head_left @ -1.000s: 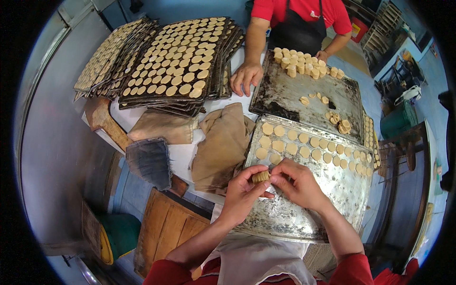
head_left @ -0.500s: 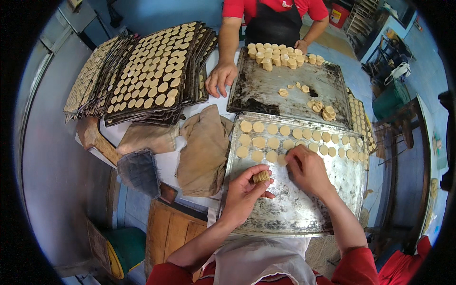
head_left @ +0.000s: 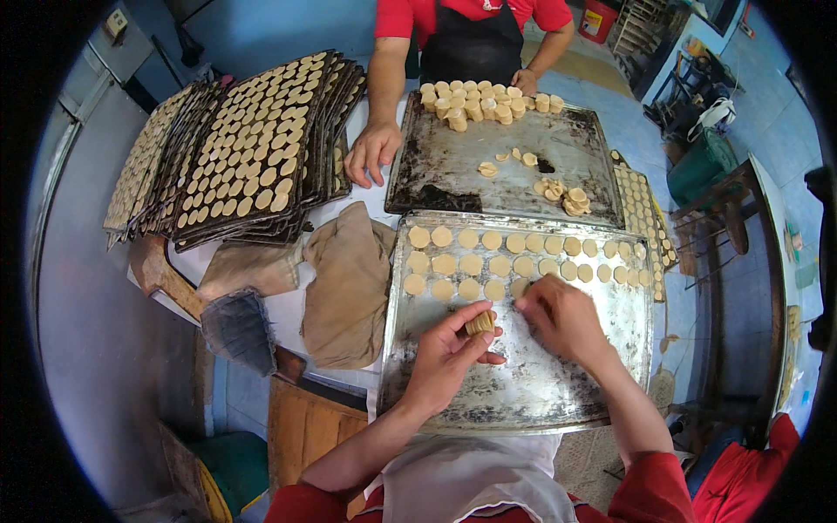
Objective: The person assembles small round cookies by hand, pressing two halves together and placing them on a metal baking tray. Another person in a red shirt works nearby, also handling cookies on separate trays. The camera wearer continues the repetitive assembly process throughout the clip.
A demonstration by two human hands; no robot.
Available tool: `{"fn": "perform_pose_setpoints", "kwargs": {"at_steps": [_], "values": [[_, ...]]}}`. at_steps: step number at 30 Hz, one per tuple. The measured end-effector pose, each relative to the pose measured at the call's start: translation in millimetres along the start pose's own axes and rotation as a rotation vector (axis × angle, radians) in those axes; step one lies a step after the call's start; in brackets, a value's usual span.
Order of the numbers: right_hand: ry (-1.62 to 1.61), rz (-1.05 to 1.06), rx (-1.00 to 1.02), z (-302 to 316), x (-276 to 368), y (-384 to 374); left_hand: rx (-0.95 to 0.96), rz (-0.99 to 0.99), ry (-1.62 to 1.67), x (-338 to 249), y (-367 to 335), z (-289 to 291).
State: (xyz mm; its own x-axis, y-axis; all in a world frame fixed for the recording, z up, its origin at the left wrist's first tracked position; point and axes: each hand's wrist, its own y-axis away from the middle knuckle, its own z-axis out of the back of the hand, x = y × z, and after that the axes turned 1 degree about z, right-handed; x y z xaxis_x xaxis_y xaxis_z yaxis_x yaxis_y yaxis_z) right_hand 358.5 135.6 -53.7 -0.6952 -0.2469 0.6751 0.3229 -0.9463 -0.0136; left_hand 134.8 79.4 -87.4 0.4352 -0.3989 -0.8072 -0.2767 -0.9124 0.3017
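Stack (head_left: 479,323) of pale discs is held in the left hand (head_left: 447,360), fingers and thumb curled round it, above the near tray (head_left: 514,401). The right hand (head_left: 562,318) is narrow, its fingertips drawn together beside or on the last disc (head_left: 520,287) of the third row; whether they grip it I cannot tell.

Three rows (head_left: 471,264) lie along the near tray's far edge. Two run almost to its right edge; the third starts near the left edge and stops at the right hand. The step looks to be laying out that third row, disc by disc. The next move would seem to call for peeling one disc off the stack and setting it just right of the last, in line.

Beyond the near tray's far edge is the far tray (head_left: 506,179), with clumps (head_left: 475,103) of discs along its far edge. A co-worker's hand (head_left: 373,152) rests by its left edge. Piled trays (head_left: 240,166) stand toward the table's (head_left: 286,315) left edge.
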Motion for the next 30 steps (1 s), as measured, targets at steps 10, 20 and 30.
{"fn": "perform_pose_setpoints", "kwargs": {"at_steps": [10,20,30], "values": [[0.229,-0.055,-0.157,17.5,-28.3,9.4,0.065,0.032,-0.004,5.8,-7.8,-16.8],[-0.447,-0.005,0.082,21.9,-4.1,32.7,0.14,0.066,-0.008,8.6,-13.8,-29.8],[-1.004,-0.146,0.084,43.8,-32.7,33.5,0.124,0.049,0.101,6.0,-9.8,-38.5]]}}
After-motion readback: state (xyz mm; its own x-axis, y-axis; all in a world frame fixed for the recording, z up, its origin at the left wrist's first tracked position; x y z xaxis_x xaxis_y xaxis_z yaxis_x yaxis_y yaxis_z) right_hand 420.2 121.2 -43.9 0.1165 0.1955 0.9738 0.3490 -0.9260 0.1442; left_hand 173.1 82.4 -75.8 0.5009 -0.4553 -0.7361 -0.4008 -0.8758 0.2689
